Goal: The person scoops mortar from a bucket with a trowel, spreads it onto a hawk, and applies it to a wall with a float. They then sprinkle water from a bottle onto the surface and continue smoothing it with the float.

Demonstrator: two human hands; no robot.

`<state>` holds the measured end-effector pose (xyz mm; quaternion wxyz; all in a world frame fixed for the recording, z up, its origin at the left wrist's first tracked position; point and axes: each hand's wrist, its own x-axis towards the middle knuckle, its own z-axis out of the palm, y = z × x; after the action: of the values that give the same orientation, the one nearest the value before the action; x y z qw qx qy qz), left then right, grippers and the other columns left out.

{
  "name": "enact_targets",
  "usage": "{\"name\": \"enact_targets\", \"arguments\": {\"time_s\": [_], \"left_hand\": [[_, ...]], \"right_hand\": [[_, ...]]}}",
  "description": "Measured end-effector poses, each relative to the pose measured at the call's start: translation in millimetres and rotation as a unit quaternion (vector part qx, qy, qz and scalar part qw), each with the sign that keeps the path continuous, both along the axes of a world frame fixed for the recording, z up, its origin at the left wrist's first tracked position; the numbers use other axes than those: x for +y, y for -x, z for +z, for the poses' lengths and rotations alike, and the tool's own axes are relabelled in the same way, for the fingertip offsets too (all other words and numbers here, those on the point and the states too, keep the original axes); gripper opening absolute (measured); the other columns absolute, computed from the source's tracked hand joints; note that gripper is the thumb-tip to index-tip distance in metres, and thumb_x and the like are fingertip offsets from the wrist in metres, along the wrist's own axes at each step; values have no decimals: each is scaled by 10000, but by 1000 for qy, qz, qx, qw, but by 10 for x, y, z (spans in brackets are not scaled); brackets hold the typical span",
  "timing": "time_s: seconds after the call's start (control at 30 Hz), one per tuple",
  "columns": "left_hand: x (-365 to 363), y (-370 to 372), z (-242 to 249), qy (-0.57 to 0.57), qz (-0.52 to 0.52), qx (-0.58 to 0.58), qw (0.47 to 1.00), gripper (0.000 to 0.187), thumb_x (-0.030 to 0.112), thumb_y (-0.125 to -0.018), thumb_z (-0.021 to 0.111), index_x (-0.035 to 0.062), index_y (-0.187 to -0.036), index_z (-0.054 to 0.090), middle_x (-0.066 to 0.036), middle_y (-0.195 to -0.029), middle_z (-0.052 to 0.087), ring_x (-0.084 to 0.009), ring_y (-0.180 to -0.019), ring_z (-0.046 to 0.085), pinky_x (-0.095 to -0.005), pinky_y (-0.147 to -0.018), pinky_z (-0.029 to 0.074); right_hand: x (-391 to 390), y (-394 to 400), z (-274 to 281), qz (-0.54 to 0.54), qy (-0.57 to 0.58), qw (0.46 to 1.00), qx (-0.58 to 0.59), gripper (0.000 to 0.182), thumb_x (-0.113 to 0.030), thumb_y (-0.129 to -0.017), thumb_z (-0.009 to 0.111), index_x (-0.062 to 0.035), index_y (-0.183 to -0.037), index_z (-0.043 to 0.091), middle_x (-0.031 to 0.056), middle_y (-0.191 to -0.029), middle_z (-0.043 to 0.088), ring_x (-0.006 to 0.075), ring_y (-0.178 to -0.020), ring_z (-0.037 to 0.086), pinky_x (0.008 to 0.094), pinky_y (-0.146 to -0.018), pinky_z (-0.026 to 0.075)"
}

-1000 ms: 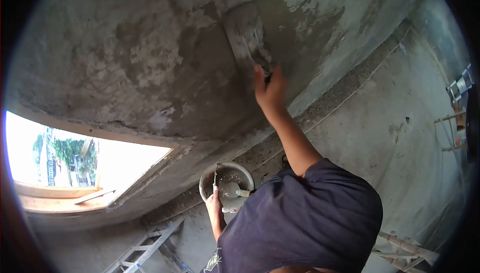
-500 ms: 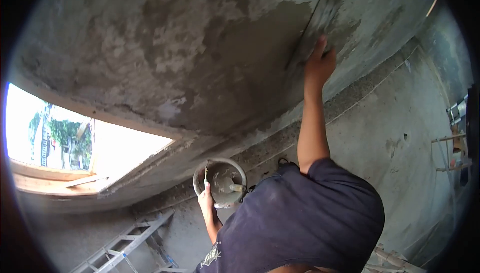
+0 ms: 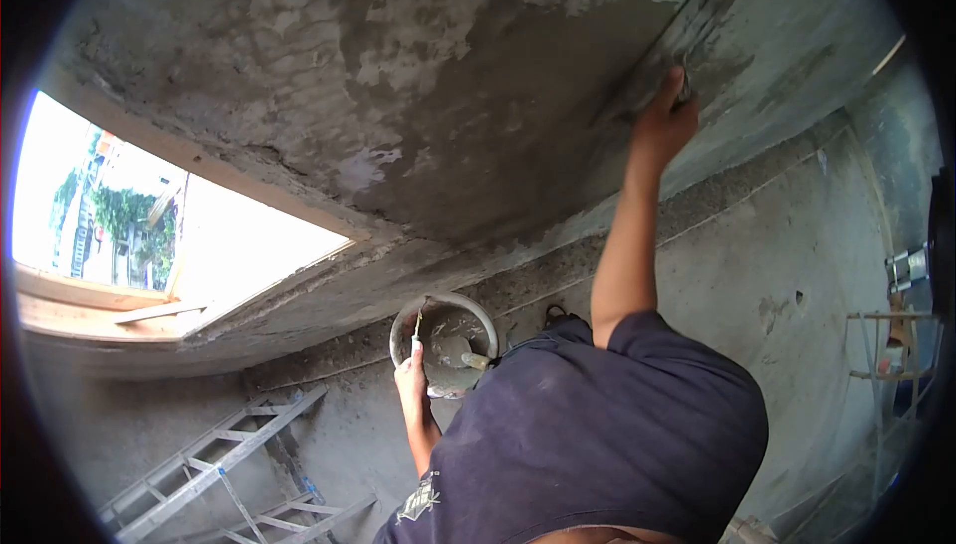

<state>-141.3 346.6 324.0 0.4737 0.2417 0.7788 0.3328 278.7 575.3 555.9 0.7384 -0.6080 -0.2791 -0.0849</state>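
Note:
My right hand is closed around the handle of a long plastering trowel. Its blade lies against the grey wall, at the edge of a dark, damp-looking patch. Lower down, my left hand grips a narrow tool with a pale handle; its thin end reaches over a round bucket. I cannot make out what kind of tool it is. Inside the bucket are grey material and a second tool with a light handle.
At the left is a bright window opening with a wooden board on its sill. An aluminium ladder occupies the lower left. A metal frame with items stands at the far right. Bare concrete floor runs below the wall.
My right hand and the trowel have shifted slightly right in view, and the view itself has turned a little. My left hand keeps its grip over the bucket.

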Motion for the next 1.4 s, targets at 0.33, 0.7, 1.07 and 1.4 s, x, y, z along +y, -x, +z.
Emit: {"name": "enact_targets", "arguments": {"time_s": [0.33,0.7,1.07,1.4], "left_hand": [[67,10,-25,-15,-30,48,998,482,457,-832,619,82,-555,497,24,-505,418,-86,-437,358,-279,-416,264],[77,4,-152,-22,-7,73,997,543,514,-833,592,103,-512,440,40,-491,372,-82,-438,327,-284,-415,236],[67,-3,-145,-19,1,17,1000,491,443,-844,615,107,-534,435,48,-489,359,-73,-417,311,-268,-405,229],[79,-173,-35,21,-46,56,997,515,437,-831,632,71,-523,442,45,-504,345,-80,-478,260,-277,-434,207]], "right_hand": [[14,-243,402,-31,17,981,-192,356,-350,-843,628,1,-850,563,154,-675,599,287,-609,605,370,-524,443],[-100,-538,-96,16,118,882,-456,424,-472,-755,680,-64,-774,570,104,-624,578,294,-542,593,381,-498,470],[-126,-1410,-835,-27,143,918,-370,374,-377,-783,670,-65,-965,573,132,-725,626,346,-647,632,384,-546,500],[50,-1292,-271,-41,139,909,-390,426,-450,-774,672,-43,-847,572,159,-701,605,361,-588,596,381,-542,490]]}}
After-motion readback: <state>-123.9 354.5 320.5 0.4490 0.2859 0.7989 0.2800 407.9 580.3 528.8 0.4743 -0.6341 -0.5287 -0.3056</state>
